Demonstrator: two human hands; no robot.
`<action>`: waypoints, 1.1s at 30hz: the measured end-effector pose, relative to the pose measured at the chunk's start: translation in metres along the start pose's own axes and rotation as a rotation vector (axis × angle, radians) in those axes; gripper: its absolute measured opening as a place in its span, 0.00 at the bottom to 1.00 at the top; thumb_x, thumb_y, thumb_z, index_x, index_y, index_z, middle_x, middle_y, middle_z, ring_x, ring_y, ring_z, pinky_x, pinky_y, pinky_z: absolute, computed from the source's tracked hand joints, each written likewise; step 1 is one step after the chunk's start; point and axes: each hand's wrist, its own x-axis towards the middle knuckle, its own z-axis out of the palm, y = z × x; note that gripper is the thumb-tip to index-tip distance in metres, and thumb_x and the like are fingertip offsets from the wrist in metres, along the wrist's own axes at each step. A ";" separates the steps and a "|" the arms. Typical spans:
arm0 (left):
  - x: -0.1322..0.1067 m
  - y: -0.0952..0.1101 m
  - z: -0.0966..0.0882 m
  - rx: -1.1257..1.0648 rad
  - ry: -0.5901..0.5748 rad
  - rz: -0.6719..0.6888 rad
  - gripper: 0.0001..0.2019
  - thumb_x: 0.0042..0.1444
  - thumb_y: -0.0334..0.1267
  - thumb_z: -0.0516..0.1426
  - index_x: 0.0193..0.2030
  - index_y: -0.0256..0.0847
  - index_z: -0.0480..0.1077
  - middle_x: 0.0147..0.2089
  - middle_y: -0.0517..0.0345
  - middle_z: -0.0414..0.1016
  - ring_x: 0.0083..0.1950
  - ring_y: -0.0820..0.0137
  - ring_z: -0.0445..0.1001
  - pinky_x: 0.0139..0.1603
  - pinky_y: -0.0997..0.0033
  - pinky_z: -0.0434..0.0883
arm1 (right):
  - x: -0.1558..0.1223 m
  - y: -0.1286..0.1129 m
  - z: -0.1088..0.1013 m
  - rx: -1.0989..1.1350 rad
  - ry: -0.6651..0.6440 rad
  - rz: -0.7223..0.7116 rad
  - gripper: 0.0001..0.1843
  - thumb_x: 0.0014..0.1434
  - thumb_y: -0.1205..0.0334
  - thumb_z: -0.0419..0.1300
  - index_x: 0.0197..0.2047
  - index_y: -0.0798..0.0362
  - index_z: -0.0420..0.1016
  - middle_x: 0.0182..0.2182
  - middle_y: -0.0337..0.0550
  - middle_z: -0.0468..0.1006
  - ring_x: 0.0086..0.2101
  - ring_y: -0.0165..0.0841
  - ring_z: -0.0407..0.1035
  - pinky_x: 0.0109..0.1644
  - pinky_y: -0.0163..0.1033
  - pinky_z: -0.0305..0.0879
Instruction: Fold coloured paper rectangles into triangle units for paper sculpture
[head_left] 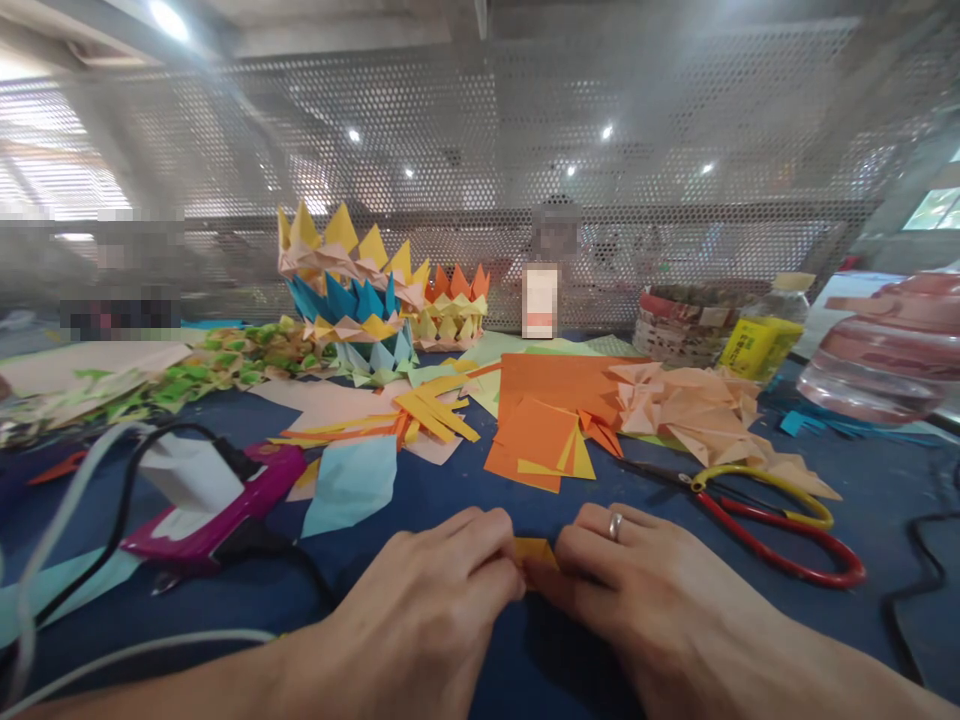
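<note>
Between my two hands is a small piece of folded orange-yellow paper point(534, 550), mostly covered by my fingers. My left hand point(442, 570) is closed with its fingertips pinching the paper's left side. My right hand point(630, 560), with a ring on one finger, grips the right side, its fingers curled and touching the paper. Just beyond the hands lie orange paper squares point(529, 440) with yellow sheets tucked partly under them. Right of my right hand rest scissors point(780, 525) with red and yellow handles, blades slightly apart and pointing left.
Folded paper crowns point(352, 290) stand at the back left, beside a chain of green and cream paper pieces point(225, 360). A purple power strip point(217, 510) with cables lies left. Peach folded paper point(690, 410), a yellow-labelled bottle point(769, 330) and a pink jug point(889, 350) are right.
</note>
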 end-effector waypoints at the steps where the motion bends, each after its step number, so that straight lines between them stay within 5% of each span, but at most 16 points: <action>1: -0.001 0.001 -0.001 0.026 0.002 0.003 0.11 0.55 0.24 0.49 0.38 0.40 0.69 0.37 0.55 0.70 0.36 0.67 0.70 0.34 0.74 0.70 | 0.000 0.000 0.000 -0.029 -0.009 -0.029 0.24 0.45 0.78 0.53 0.44 0.53 0.73 0.37 0.43 0.76 0.35 0.35 0.69 0.39 0.42 0.65; 9: -0.003 -0.003 0.001 0.175 -0.095 0.058 0.12 0.51 0.26 0.48 0.36 0.38 0.70 0.36 0.52 0.73 0.36 0.66 0.71 0.31 0.74 0.72 | -0.001 -0.002 -0.003 -0.209 0.032 -0.118 0.15 0.51 0.76 0.55 0.41 0.54 0.74 0.33 0.41 0.76 0.34 0.36 0.68 0.38 0.43 0.66; 15: -0.004 0.000 0.003 0.241 -0.007 0.094 0.12 0.49 0.22 0.47 0.30 0.38 0.69 0.34 0.53 0.73 0.32 0.67 0.71 0.27 0.73 0.71 | -0.002 0.000 -0.004 -0.086 0.065 -0.121 0.12 0.55 0.75 0.53 0.34 0.52 0.75 0.29 0.42 0.75 0.30 0.35 0.67 0.37 0.41 0.65; 19: -0.004 0.004 0.000 0.280 -0.013 0.054 0.15 0.52 0.21 0.45 0.31 0.37 0.69 0.34 0.52 0.73 0.32 0.67 0.71 0.31 0.73 0.73 | -0.001 0.001 -0.002 0.131 0.196 0.001 0.16 0.58 0.76 0.47 0.30 0.51 0.72 0.29 0.43 0.74 0.30 0.34 0.66 0.35 0.40 0.64; 22: -0.003 0.008 -0.006 0.285 -0.070 0.042 0.16 0.54 0.21 0.44 0.36 0.36 0.71 0.36 0.51 0.74 0.34 0.65 0.72 0.33 0.71 0.73 | 0.004 0.003 0.003 0.254 0.238 0.149 0.14 0.62 0.72 0.48 0.42 0.52 0.72 0.37 0.45 0.75 0.37 0.36 0.69 0.42 0.41 0.66; 25: -0.001 0.011 -0.012 0.264 -0.135 0.032 0.13 0.55 0.24 0.46 0.36 0.36 0.71 0.37 0.50 0.74 0.35 0.64 0.73 0.33 0.71 0.73 | 0.012 0.007 0.011 0.357 0.215 0.239 0.13 0.64 0.71 0.49 0.49 0.52 0.69 0.42 0.45 0.76 0.42 0.35 0.70 0.46 0.41 0.66; 33: 0.000 0.011 -0.008 0.229 -0.147 -0.072 0.15 0.48 0.23 0.48 0.40 0.36 0.69 0.41 0.49 0.73 0.37 0.63 0.73 0.33 0.70 0.73 | 0.020 0.008 0.019 0.420 0.159 0.343 0.13 0.59 0.73 0.56 0.46 0.50 0.69 0.35 0.39 0.75 0.37 0.35 0.69 0.43 0.41 0.63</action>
